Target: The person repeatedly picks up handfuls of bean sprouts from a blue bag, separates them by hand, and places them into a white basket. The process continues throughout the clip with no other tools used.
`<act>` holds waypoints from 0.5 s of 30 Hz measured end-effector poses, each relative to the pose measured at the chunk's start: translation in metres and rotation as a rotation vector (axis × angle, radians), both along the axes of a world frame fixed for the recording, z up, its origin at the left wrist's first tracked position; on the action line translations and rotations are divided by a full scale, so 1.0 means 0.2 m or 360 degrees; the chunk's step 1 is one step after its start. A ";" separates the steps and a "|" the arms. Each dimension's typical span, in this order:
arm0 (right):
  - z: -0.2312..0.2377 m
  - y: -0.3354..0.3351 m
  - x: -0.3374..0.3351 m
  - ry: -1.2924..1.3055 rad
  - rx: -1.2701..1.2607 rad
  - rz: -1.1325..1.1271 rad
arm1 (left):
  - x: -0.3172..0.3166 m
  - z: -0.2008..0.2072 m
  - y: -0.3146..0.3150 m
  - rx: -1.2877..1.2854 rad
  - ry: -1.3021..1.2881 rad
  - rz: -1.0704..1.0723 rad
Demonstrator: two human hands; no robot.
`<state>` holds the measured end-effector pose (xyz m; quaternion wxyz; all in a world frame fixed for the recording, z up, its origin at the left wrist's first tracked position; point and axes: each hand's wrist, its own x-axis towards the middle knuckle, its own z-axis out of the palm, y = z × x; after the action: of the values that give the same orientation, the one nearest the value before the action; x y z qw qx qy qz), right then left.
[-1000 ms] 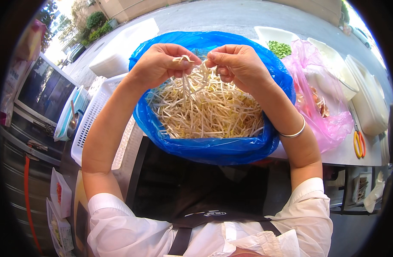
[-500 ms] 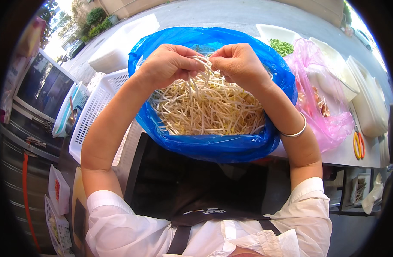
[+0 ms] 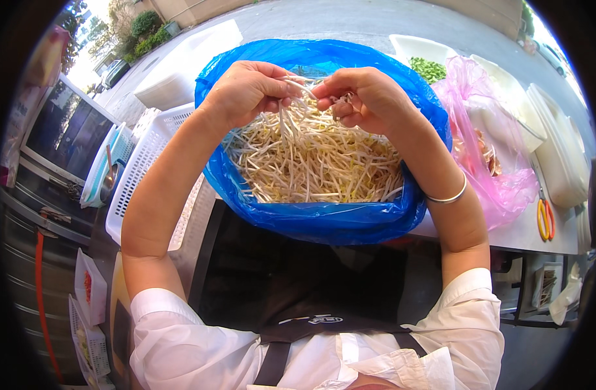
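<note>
A large open blue plastic bag (image 3: 311, 224) stands in front of me, filled with pale bean sprouts (image 3: 324, 162). Above its far part, my left hand (image 3: 249, 94) pinches a few sprouts between thumb and fingers, some hanging down below. Close beside it, my right hand (image 3: 363, 101) has thumb and forefinger closed on the ends of those sprouts. Thin bits, perhaps sprout roots, show under its curled lower fingers. A bangle (image 3: 449, 195) circles my right forearm.
Left of the bag stands a white perforated basket (image 3: 132, 175), with stacked white containers (image 3: 191, 65) beyond. To the right are a pink plastic bag (image 3: 486, 149), scissors with orange and yellow handles (image 3: 545, 219), a tub of chopped greens (image 3: 428, 68) and pale bins (image 3: 558, 149).
My right hand has turned and its lower fingers have opened a little, showing thin bits in them. My left hand has shifted slightly up and left, still pinching sprouts.
</note>
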<state>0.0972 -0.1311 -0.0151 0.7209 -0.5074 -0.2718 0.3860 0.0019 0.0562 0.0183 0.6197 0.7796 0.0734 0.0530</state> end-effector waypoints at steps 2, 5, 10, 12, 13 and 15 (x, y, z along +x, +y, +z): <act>0.00 0.00 0.00 0.0029 -0.0029 0.0061 | 0.00 -0.01 0.00 0.0087 -0.0021 0.0007; 0.01 -0.01 0.00 0.0022 -0.0109 0.0128 | 0.01 -0.02 -0.02 0.0142 -0.0089 0.0009; 0.00 -0.01 0.01 -0.0066 -0.0133 0.0270 | 0.01 0.00 -0.05 0.0234 -0.0146 0.0020; -0.01 0.00 0.01 -0.0108 -0.0112 0.0276 | 0.01 0.01 -0.06 0.0257 -0.0165 0.0030; -0.02 0.00 0.01 -0.0137 -0.0100 0.0273 | 0.00 0.02 -0.07 0.0267 -0.0173 0.0032; -0.03 0.00 0.01 -0.0249 -0.0098 0.0143 | 0.00 0.03 -0.08 0.0295 -0.0187 0.0017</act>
<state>0.0995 -0.1313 -0.0203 0.6635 -0.5454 -0.3376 0.3853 0.0020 0.0405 0.0242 0.5478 0.8288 0.0358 0.1084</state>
